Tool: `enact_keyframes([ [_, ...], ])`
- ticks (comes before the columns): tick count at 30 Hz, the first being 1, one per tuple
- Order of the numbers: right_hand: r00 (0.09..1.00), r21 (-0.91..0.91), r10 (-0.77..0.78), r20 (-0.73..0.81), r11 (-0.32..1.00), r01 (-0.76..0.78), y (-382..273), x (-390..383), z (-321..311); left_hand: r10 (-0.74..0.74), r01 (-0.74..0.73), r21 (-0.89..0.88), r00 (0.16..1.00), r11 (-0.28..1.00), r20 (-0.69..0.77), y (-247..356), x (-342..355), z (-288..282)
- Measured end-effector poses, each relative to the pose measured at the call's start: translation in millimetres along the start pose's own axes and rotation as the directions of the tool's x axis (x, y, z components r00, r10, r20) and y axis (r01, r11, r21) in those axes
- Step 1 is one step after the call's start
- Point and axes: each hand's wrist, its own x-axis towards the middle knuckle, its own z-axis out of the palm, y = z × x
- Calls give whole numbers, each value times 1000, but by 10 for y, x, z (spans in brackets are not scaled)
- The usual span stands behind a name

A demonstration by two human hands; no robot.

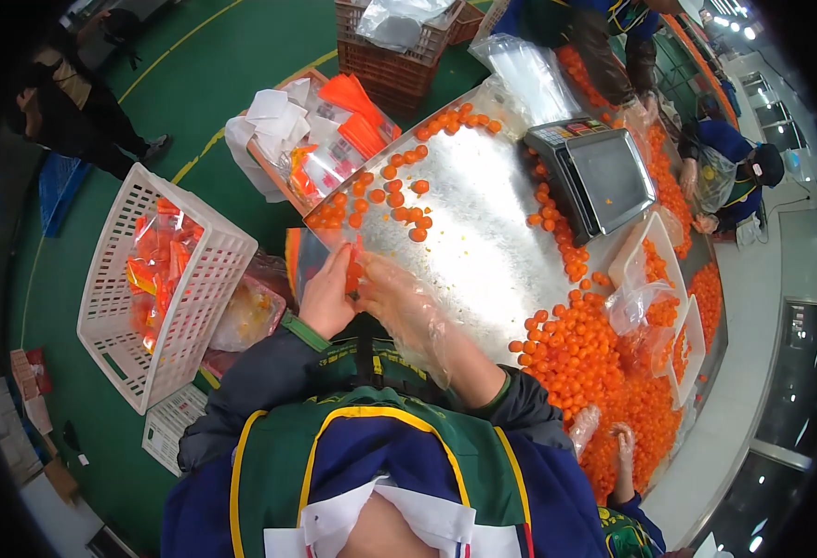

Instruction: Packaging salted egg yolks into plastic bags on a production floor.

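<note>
Both my hands meet at the table's near left corner, around a small clear-and-orange plastic bag mostly hidden by my fingers. My bare left hand has its fingers closed on the bag's left side. From the right, my right hand, in a clear plastic glove, closes on the same bag. Whether the bag is sealed I cannot tell. Just beyond it, loose small orange fruits lie along the edge of the metal table.
A white crate with filled orange bags stands left. Behind the table corner, a box holds packaging. A scale stands among the fruit at right, near white trays. A co-worker's hands reach into the fruit pile; others work beyond.
</note>
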Motion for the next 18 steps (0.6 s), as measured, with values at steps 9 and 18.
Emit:
enact_keyframes([
  [9, 567, -976, -804, 179, -218, -1, -658, 601, -1156, -167, 141, -182, 976, 973, -138, -180, 14, -448],
  [18, 662, -787, -638, 394, -605, -115, -3, 1240, -1667, -26, -4, -148, 979, 989, -200, -537, -125, -522],
])
